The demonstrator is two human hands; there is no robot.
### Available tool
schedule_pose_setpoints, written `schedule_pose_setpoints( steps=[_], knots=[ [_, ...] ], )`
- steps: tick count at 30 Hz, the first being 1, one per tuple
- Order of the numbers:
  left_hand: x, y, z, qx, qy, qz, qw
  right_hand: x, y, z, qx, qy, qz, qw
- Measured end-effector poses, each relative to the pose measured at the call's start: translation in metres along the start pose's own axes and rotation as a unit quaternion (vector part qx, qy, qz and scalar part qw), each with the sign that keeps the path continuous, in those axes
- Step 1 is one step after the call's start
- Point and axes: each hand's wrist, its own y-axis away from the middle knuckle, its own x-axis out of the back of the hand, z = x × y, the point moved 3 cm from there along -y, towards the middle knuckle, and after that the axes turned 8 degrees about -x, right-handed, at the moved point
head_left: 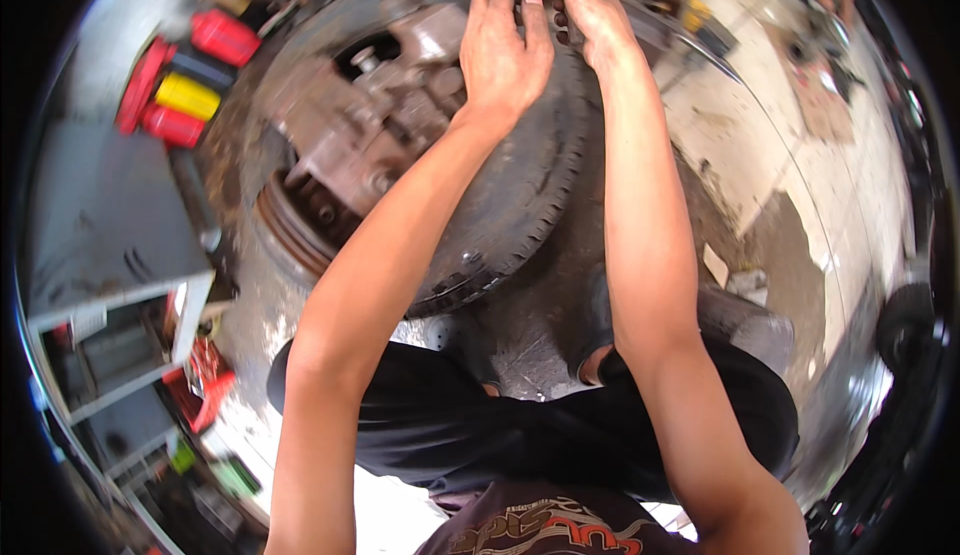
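A black tyre (480, 255) lies flat in front of me. On it rests a rusty brown metal assembly (340, 120) with cast housings, and a bolt-like end stands up in its dark opening. Both my hands reach to the far edge of the tyre. My left hand (507, 50) has its fingers bent over a dark metal piece, thumb toward the right hand. Close beside it, my right hand (592, 20) curls round the same area, its index finger pointing left. A row of small round holes shows between the hands. The piece they grip is mostly hidden.
A grey cabinet (115, 220) with open shelves stands at the left. Red, black and yellow cases (188, 95) sit beyond it. More metal parts lie past the tyre. A cardboard piece (805, 90) lies on the pale floor at right, where another person's limbs show at the top.
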Motion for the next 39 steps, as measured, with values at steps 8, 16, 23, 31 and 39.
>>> schedule_pose_setpoints(
  steps=[8, 16, 23, 31, 39],
  knots=[
    [-0.121, 0.034, 0.074, 0.11, 0.114, -0.148, 0.976, 0.19, 0.057, 0.038, -0.162, 0.265, 0.207, 0.928],
    [-0.162, 0.137, 0.123, 0.144, 0.199, -0.396, 0.885, 0.323, 0.219, 0.157, -0.338, 0.736, 0.044, 0.584],
    [-0.133, 0.121, 0.075, 0.091, 0.116, -0.427, 0.892, 0.271, 0.231, 0.151, -0.358, 0.741, -0.061, 0.565],
    [-0.123, 0.111, 0.047, 0.139, 0.104, -0.392, 0.903, 0.204, 0.162, 0.101, -0.337, 0.831, -0.024, 0.441],
    [-0.11, 0.095, 0.027, 0.191, 0.093, -0.355, 0.91, 0.181, 0.116, 0.073, -0.211, 0.888, 0.033, 0.407]
  ],
)
